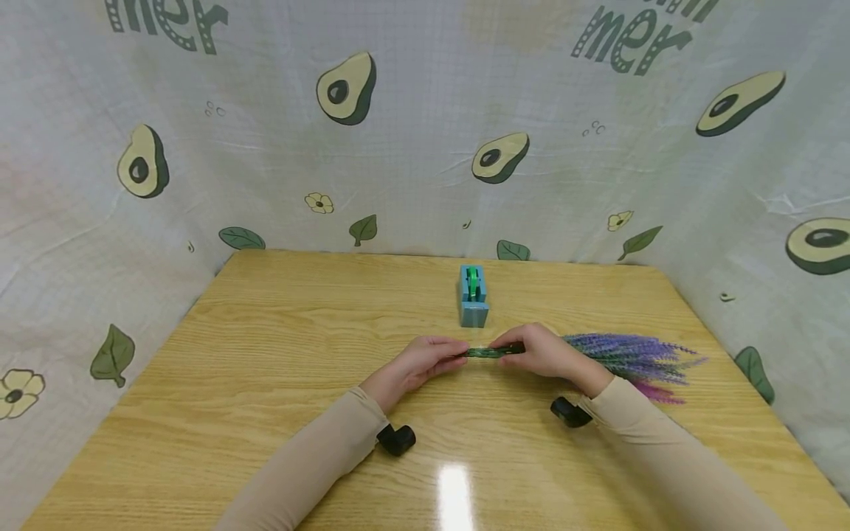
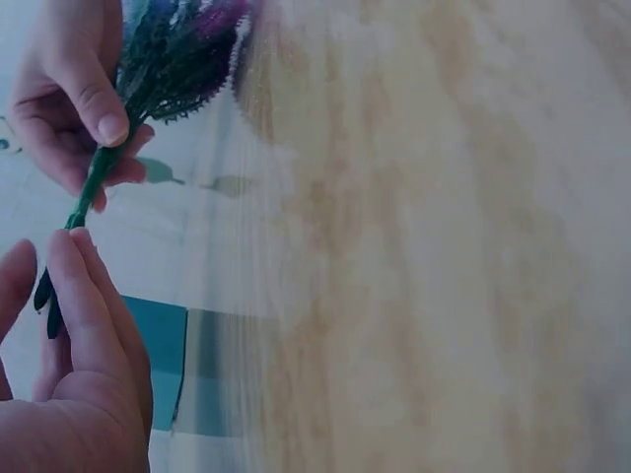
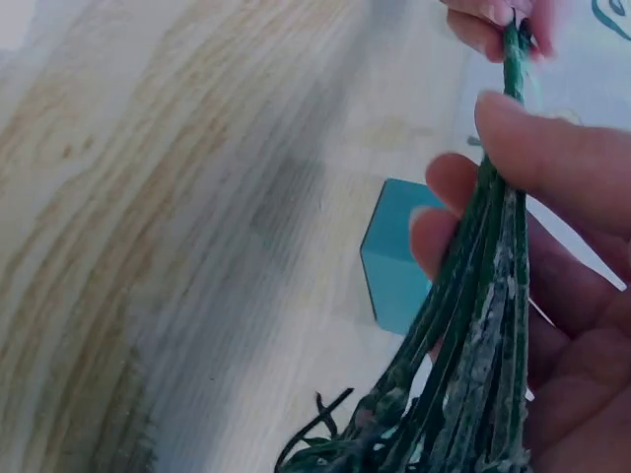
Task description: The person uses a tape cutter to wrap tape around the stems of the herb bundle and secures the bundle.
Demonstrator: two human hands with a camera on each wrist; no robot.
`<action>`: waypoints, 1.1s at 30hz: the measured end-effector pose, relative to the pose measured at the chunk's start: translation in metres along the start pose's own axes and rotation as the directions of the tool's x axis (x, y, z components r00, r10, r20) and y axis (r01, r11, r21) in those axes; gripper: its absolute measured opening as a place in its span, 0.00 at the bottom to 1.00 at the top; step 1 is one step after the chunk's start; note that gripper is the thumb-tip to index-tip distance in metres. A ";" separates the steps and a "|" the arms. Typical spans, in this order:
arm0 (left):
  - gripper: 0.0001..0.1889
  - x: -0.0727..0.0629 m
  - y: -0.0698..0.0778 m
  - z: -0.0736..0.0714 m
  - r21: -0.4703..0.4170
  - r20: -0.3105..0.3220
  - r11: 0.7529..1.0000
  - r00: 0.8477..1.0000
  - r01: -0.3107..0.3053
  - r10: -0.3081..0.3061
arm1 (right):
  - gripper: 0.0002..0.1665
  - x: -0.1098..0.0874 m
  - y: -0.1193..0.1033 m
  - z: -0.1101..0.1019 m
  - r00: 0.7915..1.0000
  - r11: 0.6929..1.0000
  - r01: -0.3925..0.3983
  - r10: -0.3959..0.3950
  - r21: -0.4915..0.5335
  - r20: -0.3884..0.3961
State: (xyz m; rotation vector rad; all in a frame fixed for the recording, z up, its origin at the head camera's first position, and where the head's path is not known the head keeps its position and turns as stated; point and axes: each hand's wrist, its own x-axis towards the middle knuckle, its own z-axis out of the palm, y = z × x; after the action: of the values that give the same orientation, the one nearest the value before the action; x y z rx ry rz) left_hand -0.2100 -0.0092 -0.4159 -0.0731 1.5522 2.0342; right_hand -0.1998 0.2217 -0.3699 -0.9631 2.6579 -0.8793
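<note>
- Bunch (image 1: 620,355): right of centre over the table (image 1: 285,310), purple and pink spikes fanned toward the right; bare green stems (image 1: 485,353) narrow to a thin bundle between both hands.
- Right hand (image 1: 541,354): thumb and fingers pinch the stems, probably so they stay gathered.
- Left hand (image 1: 428,361): nearly straight fingers at the stem ends, thumb slightly apart in the left wrist view; cannot tell whether it grips.
- Dispenser (image 1: 474,316): boxy blue body, round green part, just above the hands, seemingly for easy reach.
- Table: smooth, glossy wood grain.
</note>
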 end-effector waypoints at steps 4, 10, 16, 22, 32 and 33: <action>0.15 0.000 0.002 0.000 -0.008 -0.014 1.000 1.000 0.016 -0.016 | 0.14 -0.001 -0.001 0.003 0.999 1.000 -0.010 0.009 -0.024 -0.049; 0.14 0.000 0.003 -0.001 0.024 0.018 1.000 1.000 -0.013 0.013 | 0.12 0.000 -0.002 0.006 0.995 0.998 -0.017 0.012 -0.055 -0.099; 0.14 0.001 0.003 -0.001 0.031 0.022 0.999 0.999 -0.029 0.029 | 0.12 0.002 -0.002 0.008 0.994 0.995 -0.027 0.017 -0.094 -0.107; 0.15 0.003 0.003 -0.001 0.045 0.015 0.998 0.999 -0.049 0.048 | 0.14 0.004 -0.003 0.007 0.998 0.990 -0.003 -0.006 -0.138 -0.064; 0.15 0.005 0.005 0.001 0.044 0.002 0.999 1.000 -0.027 0.027 | 0.14 0.002 0.002 0.003 0.994 0.980 0.099 -0.105 -0.174 -0.026; 0.15 0.005 0.005 0.001 0.038 0.003 0.999 1.000 -0.020 0.020 | 0.14 0.003 0.002 0.003 0.992 0.977 0.111 -0.118 -0.182 -0.033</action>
State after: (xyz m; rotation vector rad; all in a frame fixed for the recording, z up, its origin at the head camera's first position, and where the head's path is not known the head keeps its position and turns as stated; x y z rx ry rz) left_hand -0.2165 -0.0069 -0.4128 -0.0408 1.5960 2.0179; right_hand -0.2021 0.2203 -0.3733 -1.1611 2.7808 -0.6976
